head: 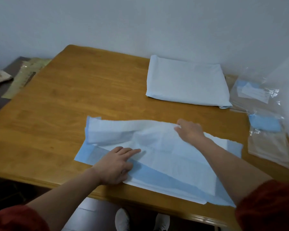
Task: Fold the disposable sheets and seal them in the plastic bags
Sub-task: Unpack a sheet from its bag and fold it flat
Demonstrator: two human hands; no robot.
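Red sleeves [265, 205] lead to the disposable sheet [165, 164], its long axis along the near edge of the table [73, 97]. The right hand [189, 130] pinches its far folded flap [123, 130] (right end); the left hand [115, 165] presses flat, fingers straight, near-left. A folded sheet [187, 80] and plastic bags [264, 117] lie toward the far-right corner.

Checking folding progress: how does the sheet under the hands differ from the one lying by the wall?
The near sheet is spread wide, half folded with loose layers; the far sheet is a compact, neat rectangle. The left hand presses the near sheet and the right hand pinches its top layer; nothing touches the far sheet. Both are pale blue-white, on the table, unbagged.
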